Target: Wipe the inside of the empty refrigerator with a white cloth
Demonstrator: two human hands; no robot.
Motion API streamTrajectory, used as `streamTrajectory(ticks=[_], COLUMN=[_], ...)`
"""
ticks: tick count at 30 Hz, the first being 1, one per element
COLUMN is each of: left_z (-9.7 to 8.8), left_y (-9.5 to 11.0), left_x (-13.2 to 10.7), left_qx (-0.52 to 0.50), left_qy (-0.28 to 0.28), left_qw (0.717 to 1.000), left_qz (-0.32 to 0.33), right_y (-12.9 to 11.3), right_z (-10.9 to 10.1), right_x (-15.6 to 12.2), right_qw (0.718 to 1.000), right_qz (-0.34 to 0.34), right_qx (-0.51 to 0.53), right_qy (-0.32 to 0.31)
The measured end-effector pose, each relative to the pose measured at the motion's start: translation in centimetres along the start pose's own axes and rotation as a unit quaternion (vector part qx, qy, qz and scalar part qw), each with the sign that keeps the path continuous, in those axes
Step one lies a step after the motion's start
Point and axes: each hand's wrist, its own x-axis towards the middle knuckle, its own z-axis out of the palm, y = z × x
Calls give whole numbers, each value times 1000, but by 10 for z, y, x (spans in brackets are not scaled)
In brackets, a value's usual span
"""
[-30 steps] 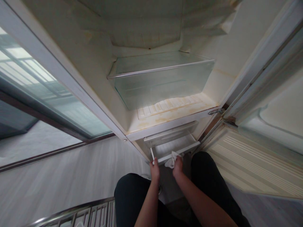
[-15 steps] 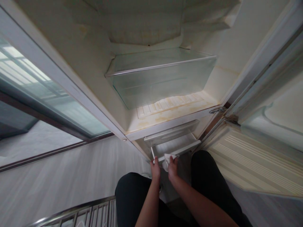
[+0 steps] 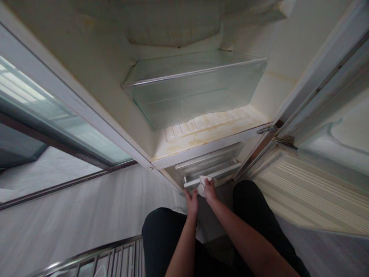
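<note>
In the head view, my right hand [image 3: 210,191] grips a crumpled white cloth [image 3: 203,181] against the front of a white drawer [image 3: 225,170]. The drawer stands slightly out of the lower compartment of a fridge. My left hand [image 3: 191,202] is just below the drawer's left front corner, with thumb and fingers apart. Whether its fingertips touch the drawer is hard to make out. Above this drawer sits another drawer front [image 3: 210,154], clear and pushed in.
The fridge's upper compartment holds a clear bin [image 3: 198,92] over a yellow-stained floor [image 3: 196,140]. Open doors [image 3: 311,188] stand at right. A metal rack [image 3: 115,257] lies at lower left, and a glass sliding door [image 3: 95,134] is on the left. My knees flank the drawer.
The drawer has slid further into the fridge. Both hands have moved forward with it; my left hand has loosened from the drawer's corner. The cloth stays in my right hand.
</note>
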Motion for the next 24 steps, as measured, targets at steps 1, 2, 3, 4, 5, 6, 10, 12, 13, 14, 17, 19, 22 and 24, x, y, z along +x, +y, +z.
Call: streamTrajectory(ticks=[1, 2, 3, 4, 5, 6, 10, 12, 13, 14, 17, 19, 22, 24], left_z=[2, 4, 5, 7, 7, 7, 8, 11, 13, 16, 28, 35, 44, 47], left_y=[-1, -2, -3, -4, -5, -6, -8, -8, -8, -6, 0, 6, 14, 18], left_x=[-1, -2, -4, -5, -5, -5, -5, -6, -6, -7, -8, -7, -8, -10], left_qx=[-1, -1, 1, 3, 6, 9, 15, 7, 0, -8, -41, -66, -105, -130], left_qy=[-6, -12, -18, -23, -26, -27, -23, -18, -17, -15, -13, -13, -19, -33], left_qw=[1000, 1000, 1000, 1000, 1000, 999, 999, 999, 999, 999, 999, 998, 994, 991], left_qz=[-1, -3, -6, -10, -15, -19, -32, -35, -35, -34, -25, -16, -2, 10], right_y=[-5, -10, -15, -20, -24, -28, -39, -43, -44, -45, -48, -50, -61, -73], right_z=[0, 0, -1, -3, -5, -6, -8, -7, -7, -7, -11, -16, -28, -40], right_x=[8, 17, 26, 34, 43, 50, 71, 75, 75, 73, 60, 48, 33, 26], right_qw=[1000, 1000, 999, 998, 998, 997, 993, 991, 990, 989, 985, 979, 961, 946], right_qz=[-3, -7, -10, -12, -12, -11, -9, -14, -15, -15, -7, -2, 4, 1], right_qx=[-15, -29, -43, -57, -70, -82, -119, -130, -135, -138, -144, -142, -135, -131], right_qy=[-3, -6, -5, -3, -1, -1, -24, -40, -47, -56, -96, -145, -241, -296])
